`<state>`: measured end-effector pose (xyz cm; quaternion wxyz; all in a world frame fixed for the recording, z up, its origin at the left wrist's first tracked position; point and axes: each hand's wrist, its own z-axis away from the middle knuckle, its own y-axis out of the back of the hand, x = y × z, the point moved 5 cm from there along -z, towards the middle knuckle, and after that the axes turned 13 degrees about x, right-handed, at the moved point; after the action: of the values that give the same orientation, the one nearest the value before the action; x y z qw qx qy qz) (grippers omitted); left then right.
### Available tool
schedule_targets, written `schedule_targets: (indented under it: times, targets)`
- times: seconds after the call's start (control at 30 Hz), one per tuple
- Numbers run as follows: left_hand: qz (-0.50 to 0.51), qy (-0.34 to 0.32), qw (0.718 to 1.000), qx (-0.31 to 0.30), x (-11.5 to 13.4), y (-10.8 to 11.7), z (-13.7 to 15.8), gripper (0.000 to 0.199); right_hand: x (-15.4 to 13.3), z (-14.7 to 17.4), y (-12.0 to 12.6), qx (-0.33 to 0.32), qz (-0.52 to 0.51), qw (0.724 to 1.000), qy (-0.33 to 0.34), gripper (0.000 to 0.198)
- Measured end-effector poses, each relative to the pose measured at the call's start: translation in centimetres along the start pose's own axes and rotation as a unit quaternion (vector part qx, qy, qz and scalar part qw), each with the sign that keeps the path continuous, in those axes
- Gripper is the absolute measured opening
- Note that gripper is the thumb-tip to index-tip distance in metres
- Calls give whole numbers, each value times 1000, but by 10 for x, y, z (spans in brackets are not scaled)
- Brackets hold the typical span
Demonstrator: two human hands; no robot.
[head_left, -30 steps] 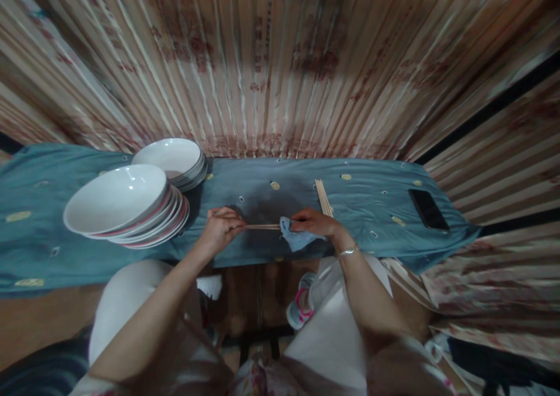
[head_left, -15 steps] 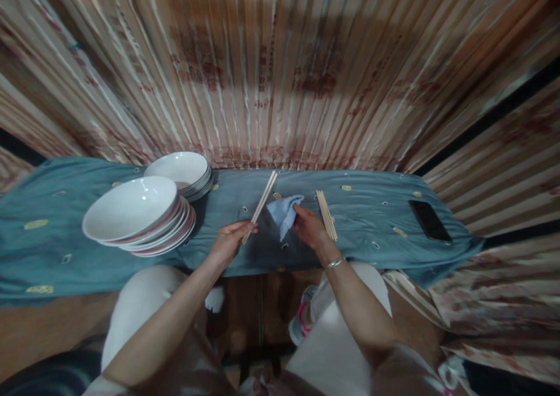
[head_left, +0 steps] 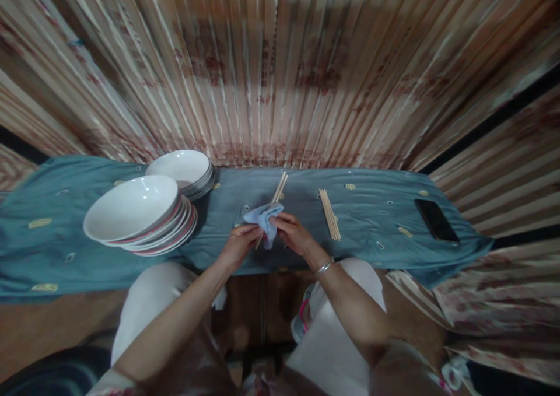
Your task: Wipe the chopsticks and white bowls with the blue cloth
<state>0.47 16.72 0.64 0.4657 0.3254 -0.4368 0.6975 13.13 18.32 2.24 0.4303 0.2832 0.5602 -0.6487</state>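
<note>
A pair of thin wooden chopsticks (head_left: 279, 188) slants between the two hands above the middle of the tabletop (head_left: 367, 215), upper tips pointing toward the back edge and a short lower end showing beside the left hand (head_left: 241, 242). That hand's fingers are pinched together on the sticks near their lower end. A light blue cloth (head_left: 262, 214) is draped around their middle, and the right hand (head_left: 293, 232), just beside the sticks, has thumb and fingers closed on its folds. A silver bracelet (head_left: 324, 265) circles the right wrist. To the right of that hand, near but apart, a bundle of chopsticks (head_left: 329, 215) lies lengthwise from back to front. The tabletop wears a wrinkled teal covering with yellow motifs. On its left side stand a stack of large white bowls (head_left: 131, 209) with red bands and, behind it, a stack of smaller bowls (head_left: 179, 167); whether the stacks touch cannot be told. A black phone (head_left: 436, 220) lies near the right end, a stretch of covering between it and the bundle. A pleated, patterned curtain (head_left: 271, 110) rises beyond the back edge, with a dark bar (head_left: 494, 122) at the right. The front edge runs close to the person's knees (head_left: 153, 297).
</note>
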Motion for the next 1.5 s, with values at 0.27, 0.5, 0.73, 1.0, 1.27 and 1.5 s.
schedule_targets:
  times: [0.27,0.5,0.73,1.0,1.27,1.5]
  targets:
    - [-20,-3,1000,-16,-6,0,-1,31,-5,1,3,53,17,998,-7,25]
    - [-7,36,999,-17,-13,-4,1,27,-1,0,9,88,10,996,-10,20]
    - [-24,103,994,-36,-33,-11,13,35,-25,-13,34,144,-29,989,22,21]
    - [-36,120,991,-46,-41,-13,18,34,-36,-13,44,175,-45,983,36,26]
    - [-13,77,996,-31,-23,-7,9,26,-4,1,16,111,8,994,-21,27]
    - [-21,45,999,-19,-18,-1,2,26,1,3,9,104,17,994,-16,24]
